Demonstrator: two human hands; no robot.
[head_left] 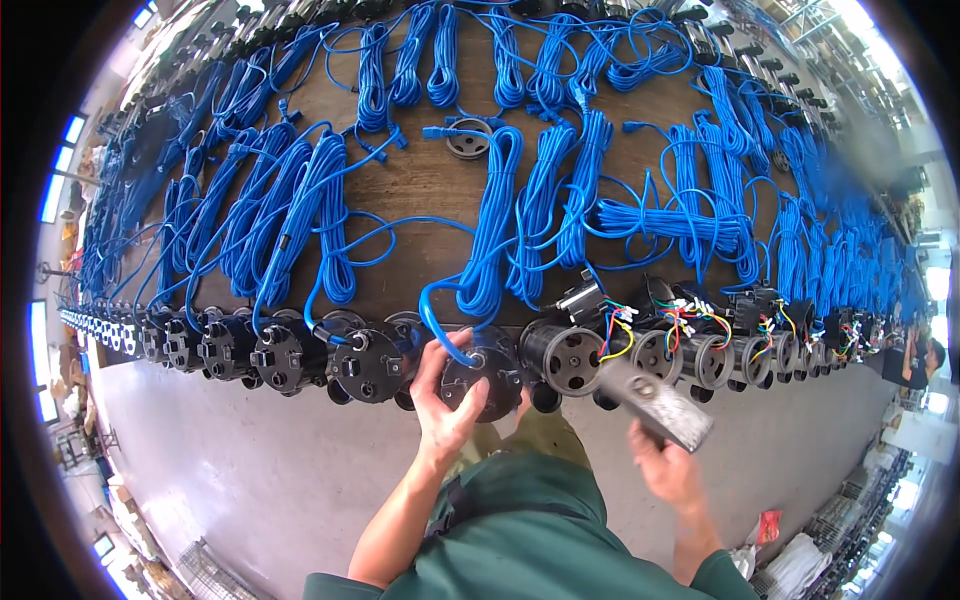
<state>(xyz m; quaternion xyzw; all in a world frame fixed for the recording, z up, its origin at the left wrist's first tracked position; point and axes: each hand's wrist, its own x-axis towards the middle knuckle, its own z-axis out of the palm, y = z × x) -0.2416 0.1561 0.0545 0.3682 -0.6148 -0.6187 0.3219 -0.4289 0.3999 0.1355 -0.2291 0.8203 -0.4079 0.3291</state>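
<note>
A round black cap (497, 382) with a blue cable (432, 312) rising from it sits at the middle of the bench's (425, 182) near edge, any lettering too small to read. The left hand (443, 408) spreads thumb and fingers wide over it. The right hand's (668, 468) fingers grip a grey block (655, 403), its markings blurred. Rightward along that edge, coloured wires (622, 330) top open housings (708, 362); bundled blue cords (335, 220) lie farther back.

shows bright blue in the cables (490, 240), streaky brown on the table (430, 192). turns black on the cap (498, 370), grey and whitish on the block (662, 408). mixes red, yellow and green in the wires (629, 328). runs dark green across the shirt (520, 535), pale grey over the floor (230, 450).
</note>
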